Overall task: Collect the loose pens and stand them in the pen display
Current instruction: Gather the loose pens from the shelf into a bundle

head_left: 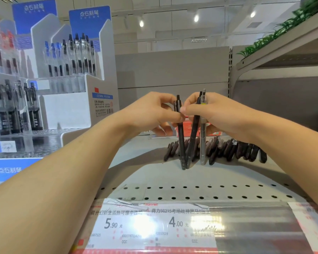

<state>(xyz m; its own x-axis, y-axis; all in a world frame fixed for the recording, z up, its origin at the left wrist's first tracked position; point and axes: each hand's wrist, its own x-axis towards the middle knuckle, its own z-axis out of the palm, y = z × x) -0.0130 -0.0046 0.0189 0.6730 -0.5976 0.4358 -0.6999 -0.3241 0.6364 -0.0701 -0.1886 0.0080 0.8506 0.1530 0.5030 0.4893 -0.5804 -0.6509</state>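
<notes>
Price labels (145, 226): front edge of perforated shelf (173, 180). Left hand (154, 110): pinches one black pen (180, 136) upright. Right hand (215, 110): grips a black and a clear pen (202, 140). Loose pens (233, 149): heaped behind. Pen display (68, 74): left.

perforated grey shelf (191, 180) | price labels (151, 226) on front rail | green plants (283, 28) upper right

Three pens (191, 136) held upright, tips on shelf; loose pens (233, 149) piled behind; display (70, 99) at left, part-filled
</notes>
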